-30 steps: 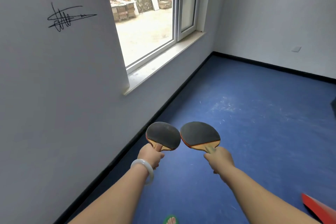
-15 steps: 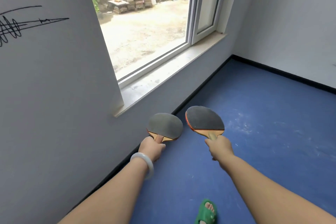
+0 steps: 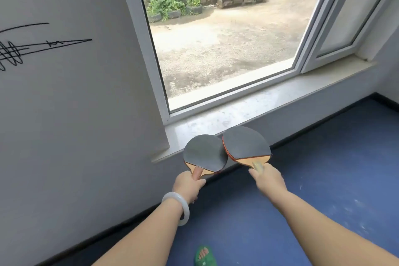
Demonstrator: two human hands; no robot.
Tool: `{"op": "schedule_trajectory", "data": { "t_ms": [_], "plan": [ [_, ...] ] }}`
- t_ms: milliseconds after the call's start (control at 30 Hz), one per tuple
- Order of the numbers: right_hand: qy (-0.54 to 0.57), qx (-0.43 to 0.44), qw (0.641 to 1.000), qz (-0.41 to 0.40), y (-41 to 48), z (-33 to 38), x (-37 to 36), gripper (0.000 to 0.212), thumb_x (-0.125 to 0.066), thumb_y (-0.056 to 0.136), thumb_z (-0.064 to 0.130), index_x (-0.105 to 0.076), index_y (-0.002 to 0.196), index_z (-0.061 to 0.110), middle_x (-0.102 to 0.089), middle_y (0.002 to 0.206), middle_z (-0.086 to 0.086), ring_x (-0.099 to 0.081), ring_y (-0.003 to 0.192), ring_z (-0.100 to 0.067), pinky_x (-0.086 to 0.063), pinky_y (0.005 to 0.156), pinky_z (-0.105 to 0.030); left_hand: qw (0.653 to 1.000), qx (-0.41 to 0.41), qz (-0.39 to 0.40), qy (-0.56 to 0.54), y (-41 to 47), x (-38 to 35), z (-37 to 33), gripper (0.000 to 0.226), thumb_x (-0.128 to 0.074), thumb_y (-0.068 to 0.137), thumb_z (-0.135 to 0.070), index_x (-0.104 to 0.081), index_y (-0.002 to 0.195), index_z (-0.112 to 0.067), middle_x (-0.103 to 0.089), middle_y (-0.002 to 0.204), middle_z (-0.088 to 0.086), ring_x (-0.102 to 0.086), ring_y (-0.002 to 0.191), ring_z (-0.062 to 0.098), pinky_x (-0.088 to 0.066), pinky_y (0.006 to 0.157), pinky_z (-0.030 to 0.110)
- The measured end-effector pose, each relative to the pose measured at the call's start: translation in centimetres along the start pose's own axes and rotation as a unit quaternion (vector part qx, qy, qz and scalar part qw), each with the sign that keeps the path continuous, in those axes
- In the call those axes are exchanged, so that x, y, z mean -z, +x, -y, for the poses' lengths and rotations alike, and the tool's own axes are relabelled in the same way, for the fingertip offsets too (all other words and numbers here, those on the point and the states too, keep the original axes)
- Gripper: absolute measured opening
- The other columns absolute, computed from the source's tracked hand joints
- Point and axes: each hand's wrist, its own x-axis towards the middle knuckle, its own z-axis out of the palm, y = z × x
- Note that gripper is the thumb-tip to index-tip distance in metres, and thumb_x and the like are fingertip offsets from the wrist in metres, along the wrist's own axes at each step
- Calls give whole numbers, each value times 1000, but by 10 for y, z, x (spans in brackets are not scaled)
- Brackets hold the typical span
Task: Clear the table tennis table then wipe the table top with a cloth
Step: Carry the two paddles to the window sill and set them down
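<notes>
Left hand (image 3: 187,185) gripped one black-rubber wooden paddle (image 3: 205,153); right hand (image 3: 267,179) gripped a second, red-edged paddle (image 3: 246,144); both hung over the pale stone windowsill (image 3: 216,123). Judged best laid flat, back from the lip.

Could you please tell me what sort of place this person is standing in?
Likely a bare indoor games room: blue floor, plain white wall, a window onto a yard. The left hand grips one table tennis paddle, the right hand the other paddle.
</notes>
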Motion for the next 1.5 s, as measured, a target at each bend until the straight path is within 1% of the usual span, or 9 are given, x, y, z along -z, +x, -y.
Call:
{"op": "schedule_trajectory", "data": {
  "t_ms": [100,200,333,467,633,800,1000,1300,1500],
  "plan": [
    [-9,10,1000,17,47,22,-2,30,-56,95,38,-40,77,19,-50,79,1,-50,70,-20,-33,54,-30,1000,4,-11,-12,43,3,-13,25,-59,89,-32,-45,79,-15,-51,73,7,-46,48,21,-41,42,22],
    [-8,8,999,30,86,40,-3,29,-56,94,37,-40,76,19,-53,80,-1,-55,73,-26,-43,61,-30,1000,12,-10,-23,81,6,-27,24,-59,90,-32,-46,77,-17,-53,71,6,-47,45,18,-42,42,23],
    [-28,25,998,42,133,66,-2,27,-55,95,38,-41,79,20,-53,80,0,-56,74,-27,-48,66,-33,998,25,-30,-50,122,13,-45,26,-61,89,-31,-46,77,-14,-53,62,4,-42,36,13,-36,38,20],
    [-47,53,994,78,168,87,-10,23,-54,94,38,-46,85,18,-58,83,-1,-60,74,-25,-55,68,-38,996,51,-42,-59,149,12,-54,22,-59,91,-31,-46,81,-17,-52,67,5,-41,39,14,-37,40,21],
    [-115,129,974,144,216,113,-22,25,-54,95,40,-44,86,19,-56,85,1,-59,73,-23,-51,65,-35,992,91,-65,-53,174,7,-61,21,-58,92,-32,-46,83,-18,-54,67,4,-46,45,15,-40,41,22],
    [-169,195,946,196,251,129,-38,25,-52,97,41,-47,97,17,-56,87,3,-57,79,-20,-45,66,-33,981,146,-101,-79,189,-6,-67,21,-58,92,-35,-48,87,-17,-56,71,4,-51,49,15,-43,43,23],
    [-215,244,915,239,271,138,-67,27,-54,96,43,-48,94,16,-56,87,2,-55,81,-24,-39,66,-33,970,170,-121,-128,210,-17,-64,22,-60,91,-33,-48,87,-15,-56,74,5,-52,51,17,-45,47,27],
    [-187,250,915,254,274,139,-109,25,-55,96,40,-47,95,16,-57,91,1,-52,82,-24,-39,70,-33,965,176,-121,-152,239,-30,-47,28,-67,85,-38,-48,88,-17,-59,77,5,-51,50,17,-42,41,23],
    [-184,245,916,258,274,149,-123,31,-57,95,44,-45,99,15,-55,91,0,-54,87,-26,-39,71,-33,966,188,-109,-141,240,-23,-31,38,-75,81,-39,-45,92,-19,-60,87,3,-56,62,15,-41,50,25]
  ]
}}
